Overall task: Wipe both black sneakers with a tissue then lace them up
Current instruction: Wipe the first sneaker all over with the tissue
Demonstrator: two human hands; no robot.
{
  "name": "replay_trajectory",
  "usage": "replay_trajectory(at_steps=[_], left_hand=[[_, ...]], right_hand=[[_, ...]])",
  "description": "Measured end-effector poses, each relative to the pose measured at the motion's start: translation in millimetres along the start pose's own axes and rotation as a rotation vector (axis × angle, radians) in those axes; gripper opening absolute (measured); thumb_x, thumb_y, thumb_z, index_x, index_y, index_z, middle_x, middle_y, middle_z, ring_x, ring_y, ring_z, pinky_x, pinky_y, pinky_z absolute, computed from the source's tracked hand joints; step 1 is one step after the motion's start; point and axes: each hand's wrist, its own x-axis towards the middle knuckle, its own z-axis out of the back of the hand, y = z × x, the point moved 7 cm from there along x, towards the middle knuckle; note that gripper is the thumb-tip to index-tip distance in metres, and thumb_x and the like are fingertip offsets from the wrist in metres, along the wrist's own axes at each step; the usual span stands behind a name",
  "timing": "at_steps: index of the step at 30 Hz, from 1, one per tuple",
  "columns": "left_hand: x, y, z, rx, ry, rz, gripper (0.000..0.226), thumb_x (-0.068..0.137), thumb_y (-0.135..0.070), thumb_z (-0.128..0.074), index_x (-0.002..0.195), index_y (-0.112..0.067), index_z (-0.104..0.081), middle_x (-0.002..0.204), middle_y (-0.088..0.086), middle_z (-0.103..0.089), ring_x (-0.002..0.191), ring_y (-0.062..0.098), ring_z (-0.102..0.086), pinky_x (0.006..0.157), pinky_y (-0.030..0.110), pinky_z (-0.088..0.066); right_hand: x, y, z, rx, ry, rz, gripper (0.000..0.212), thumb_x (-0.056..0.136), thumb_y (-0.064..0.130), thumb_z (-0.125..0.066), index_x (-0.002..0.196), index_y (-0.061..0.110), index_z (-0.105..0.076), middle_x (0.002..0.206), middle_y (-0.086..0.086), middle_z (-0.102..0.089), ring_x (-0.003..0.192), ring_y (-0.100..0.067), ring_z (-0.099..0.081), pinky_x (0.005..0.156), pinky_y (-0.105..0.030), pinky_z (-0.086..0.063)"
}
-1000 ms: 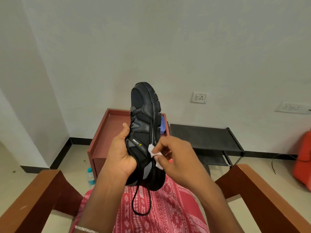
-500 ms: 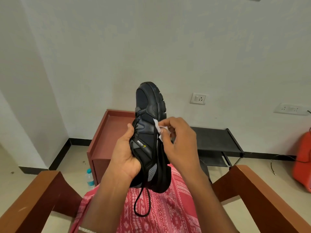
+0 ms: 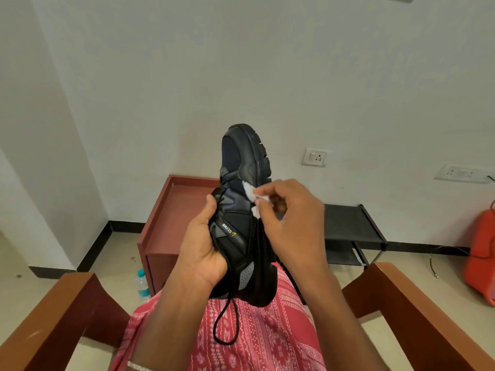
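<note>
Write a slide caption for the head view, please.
Left hand holds black sneaker toe-up; right hand presses tissue to its side.

A reddish-brown table (image 3: pixel 171 223) with a raised rim stands on a pale tiled floor (image 3: pixel 117 263), against the wall. A clear water bottle (image 3: pixel 142 285) stands upright on the floor just beside the table's left front corner. A black two-tier rack (image 3: pixel 345 223) stands right of the table. An orange object (image 3: pixel 482 258) rests on the floor, far right.

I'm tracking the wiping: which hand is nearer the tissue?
Right. The right hand pinches the tissue against the sneaker's side; the left hand grips the sneaker lower down, apart from it.
</note>
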Motion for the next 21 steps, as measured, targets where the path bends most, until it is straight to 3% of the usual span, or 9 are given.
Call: replay_trajectory(at_steps=[2,4,7,9,14,18,21], left_hand=[[1,2,0,0.015,-0.003,0.006,0.052,0.1,-0.048,-0.051,0.113,-0.003,-0.074,0.112,0.02,-0.073,0.092,0.034,-0.075,0.081,0.051,-0.06],[1,1,-1,0.018,0.005,0.001,0.052,0.1,-0.048,-0.051,0.116,-0.003,-0.073,0.119,0.02,-0.071,0.099,0.033,-0.073,0.087,0.052,-0.058],[0,-6,-1,-0.001,0.029,-0.031,0.055,0.101,-0.048,-0.048,0.107,-0.002,-0.077,0.116,0.021,-0.072,0.095,0.033,-0.074,0.083,0.049,-0.06],[-1,-10,-1,-0.011,0.048,-0.038,0.06,0.101,-0.05,-0.045,0.1,0.001,-0.078,0.112,0.024,-0.072,0.092,0.036,-0.075,0.076,0.051,-0.062],[-4,-16,-4,-0.024,0.056,-0.068,0.061,0.101,-0.05,-0.045,0.1,0.002,-0.078,0.115,0.025,-0.071,0.096,0.038,-0.073,0.077,0.055,-0.06],[-8,-10,-13,-0.038,0.1,-0.048,0.065,0.101,-0.052,-0.045,0.099,0.004,-0.078,0.112,0.026,-0.071,0.095,0.039,-0.074,0.074,0.055,-0.061],[-12,-12,-19,-0.059,0.123,-0.079,0.057,0.101,-0.045,-0.047,0.093,0.002,-0.079,0.105,0.022,-0.074,0.088,0.034,-0.076,0.064,0.045,-0.062]], right_hand=[[7,1,2,0.011,-0.094,-0.002,0.012,0.089,0.007,-0.069,0.095,0.017,-0.072,0.09,0.008,-0.064,0.083,-0.004,-0.06,0.07,-0.008,-0.045],[6,2,0,-0.004,-0.107,0.014,0.012,0.09,0.008,-0.067,0.098,0.017,-0.071,0.093,0.007,-0.063,0.084,-0.005,-0.06,0.072,-0.011,-0.046],[-10,2,-8,-0.005,-0.016,0.04,0.011,0.091,0.008,-0.065,0.097,0.017,-0.067,0.092,0.009,-0.062,0.085,-0.006,-0.059,0.073,-0.021,-0.049],[-27,1,-12,0.001,0.06,0.036,0.011,0.09,0.008,-0.066,0.095,0.018,-0.065,0.09,0.011,-0.06,0.085,-0.006,-0.058,0.072,-0.018,-0.046],[-45,-1,-16,-0.024,0.221,0.014,0.014,0.086,0.009,-0.069,0.09,0.022,-0.065,0.086,0.015,-0.057,0.079,-0.009,-0.056,0.067,-0.021,-0.046],[-30,9,-13,0.015,0.104,0.036,0.014,0.087,0.008,-0.069,0.094,0.02,-0.069,0.087,0.013,-0.06,0.081,-0.009,-0.059,0.069,-0.024,-0.05],[-34,18,-17,-0.004,0.052,0.067,0.015,0.088,0.007,-0.067,0.097,0.018,-0.069,0.092,0.008,-0.06,0.086,-0.009,-0.059,0.072,-0.031,-0.052]])
